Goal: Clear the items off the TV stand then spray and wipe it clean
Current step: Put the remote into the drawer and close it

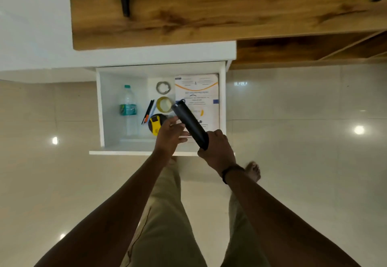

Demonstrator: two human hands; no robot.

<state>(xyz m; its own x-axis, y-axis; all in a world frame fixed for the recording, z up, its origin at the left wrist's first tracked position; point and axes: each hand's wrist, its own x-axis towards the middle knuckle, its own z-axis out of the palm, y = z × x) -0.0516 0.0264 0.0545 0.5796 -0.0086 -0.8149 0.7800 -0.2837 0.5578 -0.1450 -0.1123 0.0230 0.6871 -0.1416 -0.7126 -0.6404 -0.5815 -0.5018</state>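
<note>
The wooden TV stand top runs across the upper part of the head view. Below it a white drawer stands pulled open. My right hand grips the lower end of a dark cylinder and holds it slanted over the drawer's right half. My left hand hovers beside the cylinder with its fingers extended, just over a yellow and black tape measure. Whether the left fingers touch the cylinder is unclear.
Inside the drawer lie a clear water bottle, pens, a roll of tape, a coiled cable and printed papers. The glossy tiled floor surrounds it. My legs and a bare foot are below.
</note>
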